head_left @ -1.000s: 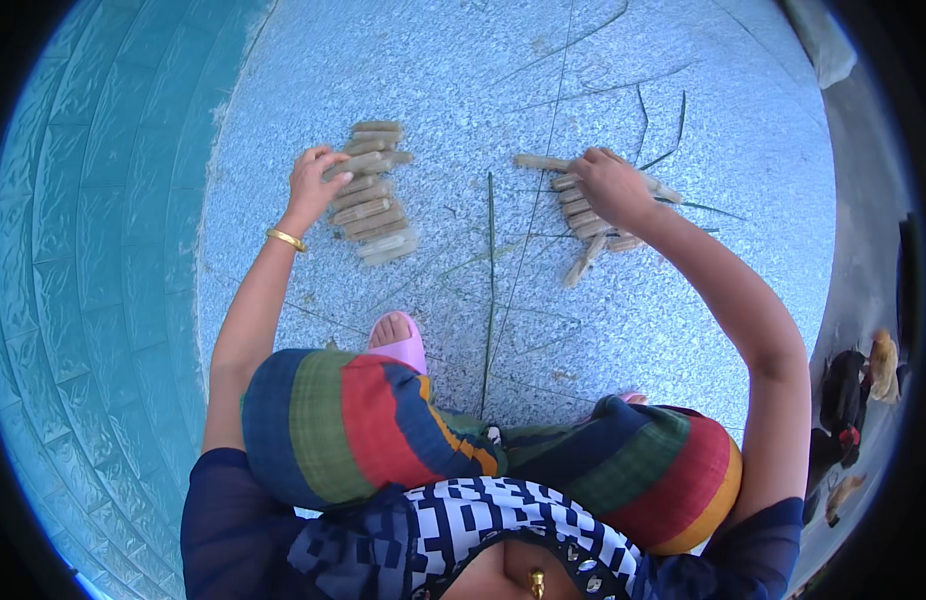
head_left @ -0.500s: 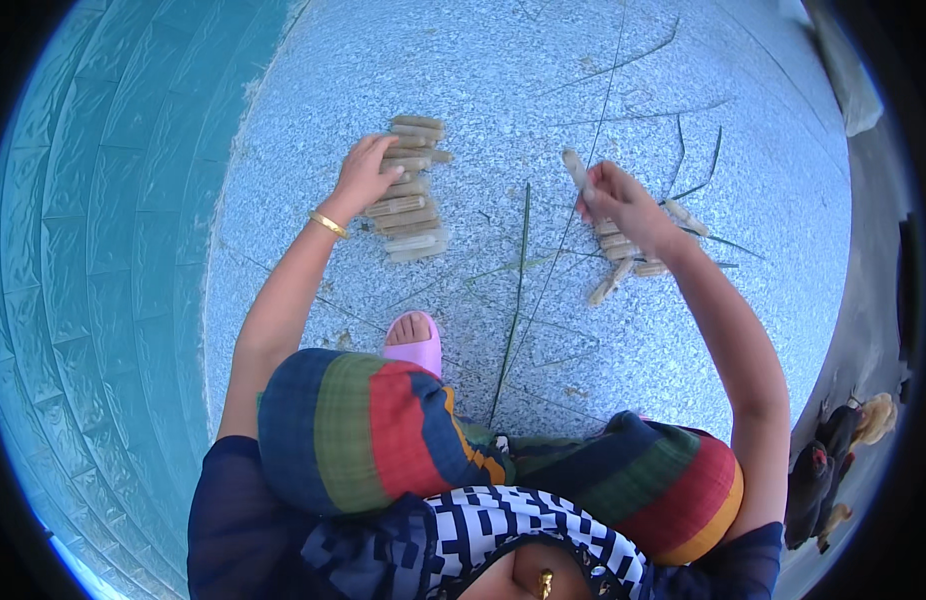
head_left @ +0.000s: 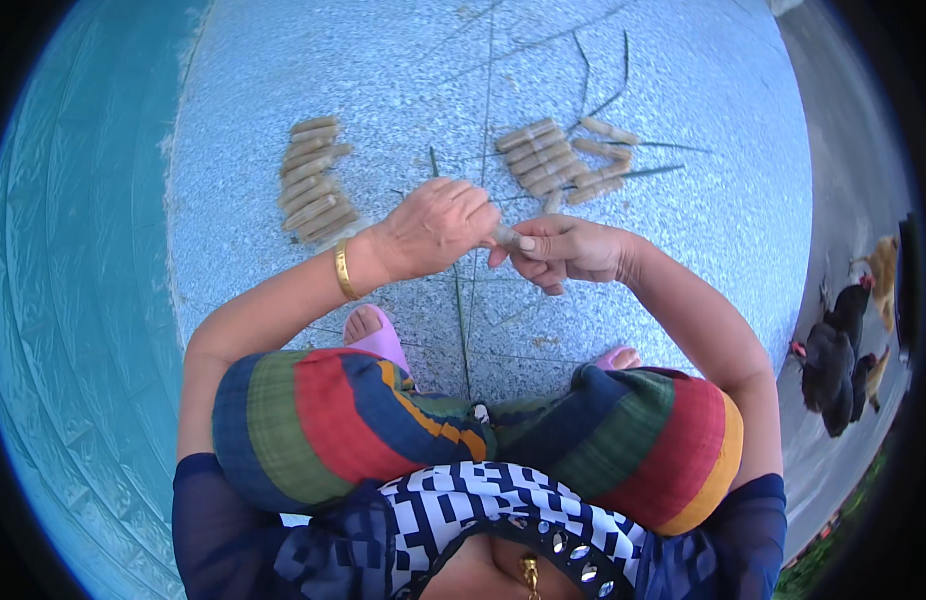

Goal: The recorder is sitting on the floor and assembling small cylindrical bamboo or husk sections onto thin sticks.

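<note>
My two hands meet above the speckled floor, in front of my knees. A short pale roll (head_left: 506, 236) bridges them, mostly hidden by fingers. The closed fingers of my left hand (head_left: 438, 228) cover its left end. My right hand (head_left: 573, 250) pinches the other end between thumb and fingers. Beyond my left hand lies a stack of beige rolls (head_left: 311, 180), side by side in a column. Past my right hand sits a second group of rolls (head_left: 539, 155), with several looser ones, such as a pale roll (head_left: 611, 130), to its right.
Long green leaf blades (head_left: 462, 330) lie across the floor (head_left: 403, 90). Teal sheeting (head_left: 93, 250) borders it on the left. Black chickens (head_left: 829, 370) and a tan chicken (head_left: 884, 280) stand on grey ground at the right. My pink slipper (head_left: 381, 345) rests in front of me.
My left hand has left the left stack and come to the middle. My right hand has brought a pale roll inward to it. The head view has shifted, showing more of the chickens.
</note>
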Demonstrator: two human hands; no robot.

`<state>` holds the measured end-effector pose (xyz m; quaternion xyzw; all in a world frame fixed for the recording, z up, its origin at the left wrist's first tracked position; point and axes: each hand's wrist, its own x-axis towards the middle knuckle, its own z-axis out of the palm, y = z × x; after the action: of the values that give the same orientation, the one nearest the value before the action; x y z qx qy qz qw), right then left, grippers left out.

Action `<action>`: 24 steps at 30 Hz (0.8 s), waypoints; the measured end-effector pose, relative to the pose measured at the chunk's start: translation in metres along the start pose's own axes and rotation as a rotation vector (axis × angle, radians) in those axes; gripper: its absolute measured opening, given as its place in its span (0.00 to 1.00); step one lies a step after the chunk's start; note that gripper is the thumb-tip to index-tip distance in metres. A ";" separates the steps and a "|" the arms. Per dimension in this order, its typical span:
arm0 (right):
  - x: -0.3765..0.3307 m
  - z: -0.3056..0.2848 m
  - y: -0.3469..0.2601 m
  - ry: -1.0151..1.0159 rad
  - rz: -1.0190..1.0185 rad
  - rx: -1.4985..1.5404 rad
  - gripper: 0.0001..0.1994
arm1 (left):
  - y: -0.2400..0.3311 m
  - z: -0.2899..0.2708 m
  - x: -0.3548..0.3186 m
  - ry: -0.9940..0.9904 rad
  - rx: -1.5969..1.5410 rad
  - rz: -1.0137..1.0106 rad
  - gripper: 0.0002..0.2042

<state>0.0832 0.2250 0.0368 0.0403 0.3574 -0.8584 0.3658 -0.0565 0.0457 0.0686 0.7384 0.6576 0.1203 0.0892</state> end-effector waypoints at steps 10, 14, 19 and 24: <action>-0.019 0.015 0.008 0.510 -0.362 -1.633 0.10 | -0.005 0.015 -0.029 -0.570 -1.837 -0.703 0.21; -0.025 0.020 0.016 0.570 -0.525 -1.035 0.10 | 0.009 0.002 -0.025 -0.263 -1.814 -0.550 0.19; -0.039 0.013 0.030 0.574 -0.666 -0.606 0.09 | 0.012 0.006 -0.008 -0.039 -1.702 -0.432 0.14; -0.081 0.031 0.019 0.682 -0.541 -0.475 0.10 | 0.017 0.009 0.001 -0.122 -1.515 -0.509 0.11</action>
<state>0.1603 0.2446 0.0751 0.1400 0.6400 -0.7554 -0.0088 -0.0379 0.0453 0.0650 0.3098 0.5394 0.4693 0.6268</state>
